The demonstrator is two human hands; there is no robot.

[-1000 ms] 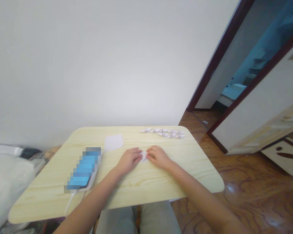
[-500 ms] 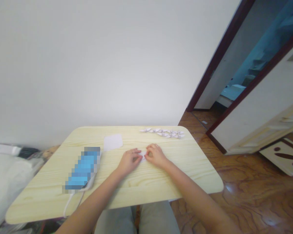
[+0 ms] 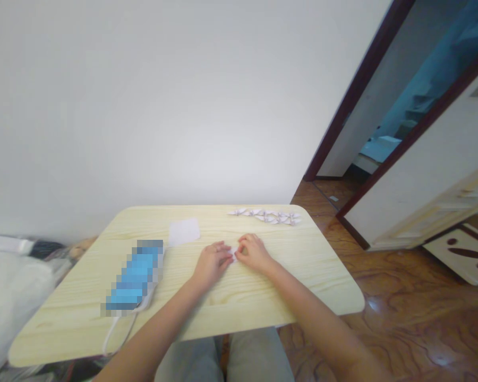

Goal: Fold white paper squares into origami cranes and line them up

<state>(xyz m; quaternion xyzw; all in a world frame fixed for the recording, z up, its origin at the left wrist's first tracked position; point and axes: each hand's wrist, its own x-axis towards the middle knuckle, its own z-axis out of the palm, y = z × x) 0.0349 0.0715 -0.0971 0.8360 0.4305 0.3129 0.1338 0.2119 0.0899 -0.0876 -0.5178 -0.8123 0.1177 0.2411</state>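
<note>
Between my two hands, over the middle of the pale wooden table (image 3: pixel 258 307), is a small piece of white paper (image 3: pixel 234 253), mostly covered by my fingers. My left hand (image 3: pixel 213 262) pinches its left side with thumb and fingertips. From the other side my right hand (image 3: pixel 253 251) grips it between thumb and forefinger. The paper's exact folds are too small to make out. Beyond my hands, near the far edge, lie several folded white paper pieces (image 3: pixel 265 216) in rows. A flat white paper sheet (image 3: pixel 184 232) rests up and to the left.
On the table's left a phone with a blurred screen (image 3: pixel 135 276) leans on a white support, and a white cable (image 3: pixel 110 334) runs to the near edge. The white wall (image 3: pixel 207 106) stands right behind the table. Right of it are a wooden floor (image 3: pixel 406 329) and a doorway.
My fingers have shifted slightly on the small paper, and less of it shows between them. Everything else on the table stays in place.
</note>
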